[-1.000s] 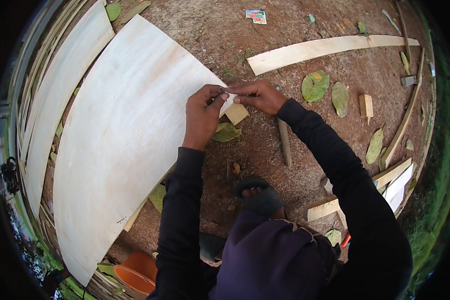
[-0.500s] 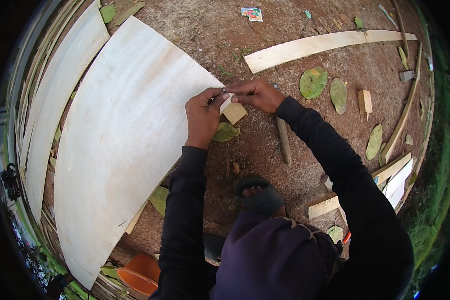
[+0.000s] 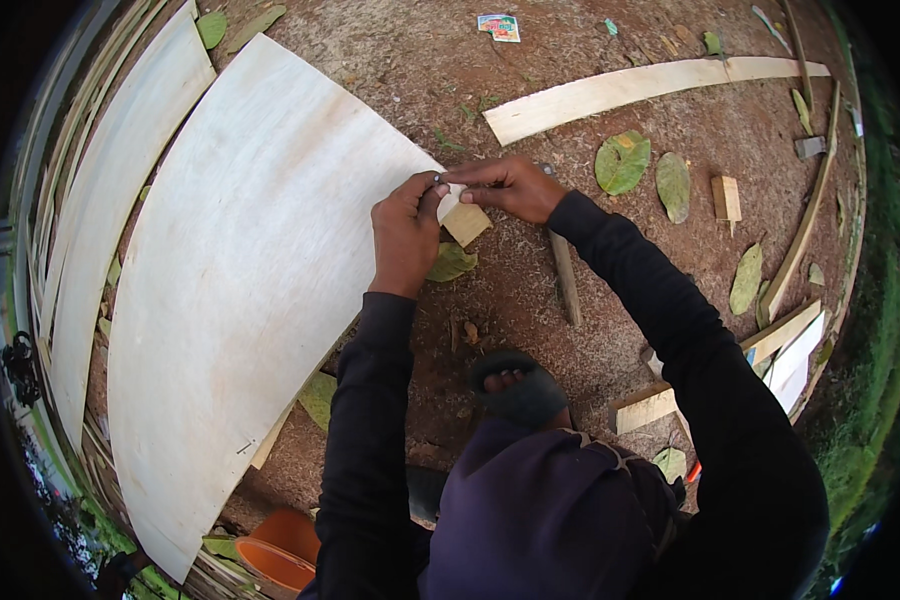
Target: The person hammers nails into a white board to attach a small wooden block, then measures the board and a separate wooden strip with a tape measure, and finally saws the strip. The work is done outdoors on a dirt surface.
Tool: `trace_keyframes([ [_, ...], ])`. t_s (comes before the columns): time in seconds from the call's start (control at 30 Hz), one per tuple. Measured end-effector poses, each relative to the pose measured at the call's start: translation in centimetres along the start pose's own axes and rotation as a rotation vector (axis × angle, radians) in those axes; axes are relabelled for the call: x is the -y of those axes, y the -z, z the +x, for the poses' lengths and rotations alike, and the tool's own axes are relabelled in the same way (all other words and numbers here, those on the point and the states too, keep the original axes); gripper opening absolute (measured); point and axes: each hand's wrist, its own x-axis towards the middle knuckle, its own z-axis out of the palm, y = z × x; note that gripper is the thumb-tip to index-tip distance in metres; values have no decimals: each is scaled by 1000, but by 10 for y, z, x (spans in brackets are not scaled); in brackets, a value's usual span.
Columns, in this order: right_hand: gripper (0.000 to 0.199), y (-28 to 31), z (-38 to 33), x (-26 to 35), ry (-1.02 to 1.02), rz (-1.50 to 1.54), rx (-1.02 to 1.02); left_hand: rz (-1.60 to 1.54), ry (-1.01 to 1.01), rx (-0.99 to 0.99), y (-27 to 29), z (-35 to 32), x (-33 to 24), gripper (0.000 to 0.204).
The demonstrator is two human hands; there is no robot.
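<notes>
A large pale plywood sheet (image 3: 240, 230) lies on my left, its far right corner over a wooden block (image 3: 465, 224). At that corner my left hand (image 3: 404, 232) is closed, thumb and forefinger pinching what looks like a small dark nail (image 3: 437, 179). My right hand (image 3: 515, 188) is closed too, its thumb and fingers gripping the sheet's corner right beside the left fingertips. Below the right wrist, a hammer (image 3: 565, 275) lies on the ground, its head partly hidden by the hand. Another thin nail (image 3: 245, 447) sticks up near the sheet's near edge.
Another pale board (image 3: 120, 200) lies at far left. A curved wood strip (image 3: 650, 88) rests at the back right. Small block (image 3: 727, 199), wood offcuts (image 3: 645, 408) and several leaves (image 3: 623, 163) lie on the right. An orange container (image 3: 278, 548) stands near the lower left. My sandalled foot (image 3: 518, 388) is below the hands.
Both hands stay at the sheet's corner, with the fingertips shifted very slightly left. The dark nail tip shows a little more clearly between the left fingers.
</notes>
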Motion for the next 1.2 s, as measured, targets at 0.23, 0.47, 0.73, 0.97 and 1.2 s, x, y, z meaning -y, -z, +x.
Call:
trace_keyframes([
  [0.23,44,-4,-5,1,35,-152,-82,92,-240,-38,-5,0,7,14],
  [0.47,46,-56,-137,20,-403,-691,-676,102,-188,-28,-6,-2,2,11],
  [0.73,38,-78,-172,-2,-677,-648,-609,57,-232,-53,-6,-2,9,11],
  [0.97,21,-53,-173,54,-803,-23,-661,82,-208,-81,-5,-1,9,13],
  [1.2,23,-50,-142,128,-453,-239,-394,61,-301,-106,-6,-1,9,12],
])
